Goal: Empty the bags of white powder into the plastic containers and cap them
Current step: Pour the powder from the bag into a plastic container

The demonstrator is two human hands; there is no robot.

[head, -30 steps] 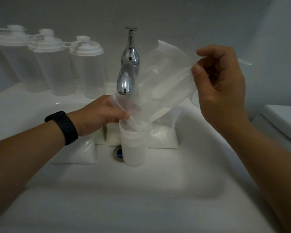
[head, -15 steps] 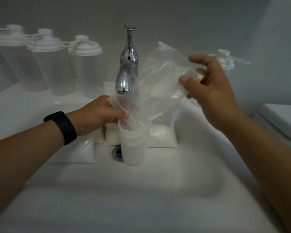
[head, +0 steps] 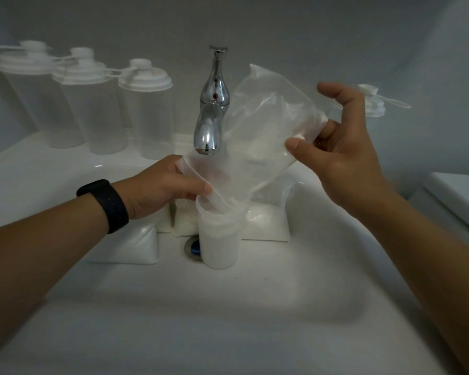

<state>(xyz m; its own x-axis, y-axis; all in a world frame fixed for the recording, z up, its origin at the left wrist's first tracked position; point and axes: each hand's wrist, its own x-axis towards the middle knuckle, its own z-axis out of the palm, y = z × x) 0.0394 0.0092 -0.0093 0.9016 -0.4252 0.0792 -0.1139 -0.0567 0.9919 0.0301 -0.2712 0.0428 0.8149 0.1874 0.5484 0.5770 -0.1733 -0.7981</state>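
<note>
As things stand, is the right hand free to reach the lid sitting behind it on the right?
Probably not yet. The right hand pinches the upturned bag over the open container. The lid lies just behind it with nothing between, so releasing the bag would free the way.

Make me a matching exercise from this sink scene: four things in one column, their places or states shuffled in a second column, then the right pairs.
Things
1. open container
2. tilted bag
3. three capped containers
4. full bags

Places or states
A. in a row on the ledge left of the tap
B. lying in the basin behind the open container
C. standing in the basin by the drain, holding white powder
D. held up by both hands, mouth lowered into a container

Pairs: 1-C, 2-D, 3-A, 4-B
</note>
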